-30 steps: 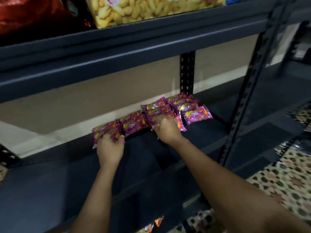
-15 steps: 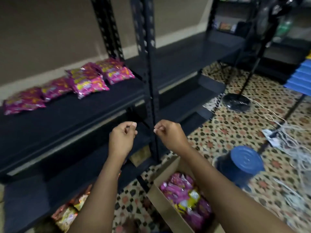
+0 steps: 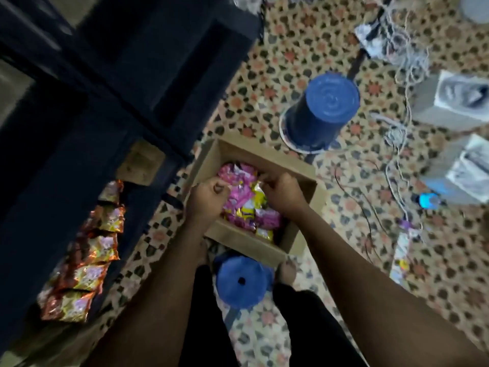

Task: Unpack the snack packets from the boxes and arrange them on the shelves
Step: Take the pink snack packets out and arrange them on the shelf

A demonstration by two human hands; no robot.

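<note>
An open cardboard box (image 3: 258, 154) stands on the patterned floor beside the dark metal shelf unit (image 3: 105, 102). It holds several pink and yellow snack packets (image 3: 244, 207). Both of my hands are over the box. My left hand (image 3: 205, 198) hovers at the left side of the pile, its fingers curled into a fist with nothing visible inside. My right hand (image 3: 283, 193) reaches in from the right, and its curled fingers dig into the packets near the far wall and pinch one. Orange packets (image 3: 90, 260) lie in a row on the lowest shelf at the left.
An upturned blue bucket (image 3: 322, 109) stands just beyond the box. A blue stool (image 3: 240, 284) sits between my legs in front of it. Tangled white cables (image 3: 397, 128) and grey cartons (image 3: 449, 102) cover the floor to the right.
My hands left the pink packets on the shelf and dropped down to the box on the floor. My view swung from the shelf down onto the box.
</note>
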